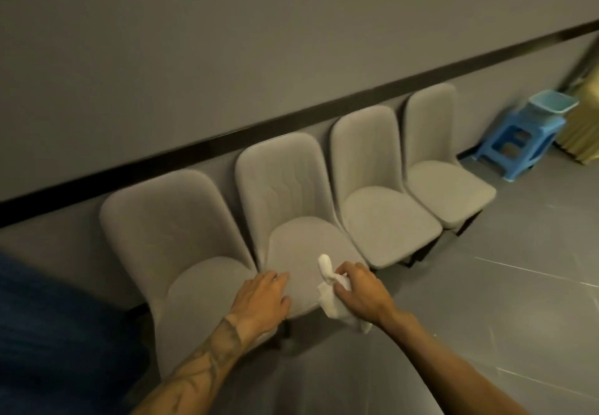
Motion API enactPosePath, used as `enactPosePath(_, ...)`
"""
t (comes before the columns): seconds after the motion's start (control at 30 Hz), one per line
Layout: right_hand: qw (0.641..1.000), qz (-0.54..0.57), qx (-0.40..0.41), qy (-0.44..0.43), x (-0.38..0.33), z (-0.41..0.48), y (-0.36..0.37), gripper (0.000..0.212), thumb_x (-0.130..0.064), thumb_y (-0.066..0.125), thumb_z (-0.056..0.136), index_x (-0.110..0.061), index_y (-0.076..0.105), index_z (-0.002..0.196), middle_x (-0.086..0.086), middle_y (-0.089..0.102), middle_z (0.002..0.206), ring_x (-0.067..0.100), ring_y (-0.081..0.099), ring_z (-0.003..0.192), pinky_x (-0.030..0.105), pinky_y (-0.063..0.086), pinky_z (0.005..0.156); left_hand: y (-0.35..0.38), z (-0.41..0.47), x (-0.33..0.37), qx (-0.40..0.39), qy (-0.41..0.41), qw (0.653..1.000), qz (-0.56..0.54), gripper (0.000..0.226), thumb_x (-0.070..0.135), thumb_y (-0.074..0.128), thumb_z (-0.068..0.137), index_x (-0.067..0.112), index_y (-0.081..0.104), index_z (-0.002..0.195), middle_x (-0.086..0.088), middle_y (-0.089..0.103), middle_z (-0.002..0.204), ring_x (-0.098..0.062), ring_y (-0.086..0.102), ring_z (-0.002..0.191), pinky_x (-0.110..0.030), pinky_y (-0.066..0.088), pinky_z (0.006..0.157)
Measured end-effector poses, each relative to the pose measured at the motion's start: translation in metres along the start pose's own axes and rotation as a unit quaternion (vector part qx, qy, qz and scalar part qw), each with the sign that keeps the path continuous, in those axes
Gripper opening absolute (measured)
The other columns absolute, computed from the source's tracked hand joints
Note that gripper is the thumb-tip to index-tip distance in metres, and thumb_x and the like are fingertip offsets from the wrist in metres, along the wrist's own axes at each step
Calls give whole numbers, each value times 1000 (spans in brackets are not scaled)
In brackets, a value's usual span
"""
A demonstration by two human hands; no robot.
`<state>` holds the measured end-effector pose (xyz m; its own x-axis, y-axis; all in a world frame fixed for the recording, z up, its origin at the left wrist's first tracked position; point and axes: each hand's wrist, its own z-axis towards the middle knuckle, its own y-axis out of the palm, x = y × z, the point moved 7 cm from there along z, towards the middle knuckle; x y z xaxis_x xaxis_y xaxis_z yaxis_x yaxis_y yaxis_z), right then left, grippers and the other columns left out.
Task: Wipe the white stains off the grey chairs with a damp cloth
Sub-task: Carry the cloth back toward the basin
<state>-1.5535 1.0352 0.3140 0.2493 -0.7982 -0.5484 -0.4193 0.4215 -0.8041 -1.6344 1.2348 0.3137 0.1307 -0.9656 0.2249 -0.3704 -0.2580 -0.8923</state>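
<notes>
Several grey upholstered chairs stand in a row against the wall. My left hand [264,298] rests flat, fingers spread, on the front left of the second chair's seat [301,246]. My right hand [358,288] grips a white cloth [330,304] over the front right of that same seat. One end of the cloth is wrapped round a finger that points at the cushion; the rest hangs below the hand. I can make out no white stains on the seat in this light.
The first chair [175,243] is on the left, and two more chairs [382,207] stand to the right. A blue plastic stool [515,142] carrying a light blue basket [554,103] stands in the far right corner beside a yellow curtain [583,123]. Grey tiled floor [486,301] lies before the chairs.
</notes>
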Motion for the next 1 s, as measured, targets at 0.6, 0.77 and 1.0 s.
enactPosePath(0.6,990,6,127,67,347,83,-352,35,-41,59,91,-23,54,120,3,56,118,24,60,102,32,46,79,-84,283,426,37,88,994,43,60,43,40,107,25,28,162,-6,41,159,-30,41,142,-40,35,115)
enactPosePath(0.77,985,-2,140,102,450,130,-450,32,-42,59,92,-24,55,118,2,58,120,23,60,103,31,46,79,-108,389,534,31,113,993,35,59,42,38,108,23,27,163,-6,39,160,-29,40,144,-40,32,117)
enactPosePath(1.0,981,11,158,110,573,198,-587,28,-41,60,91,-25,55,113,-1,58,115,17,57,94,31,48,79,-165,522,685,49,135,989,47,59,46,38,107,25,29,161,-6,42,159,-30,42,142,-41,33,118)
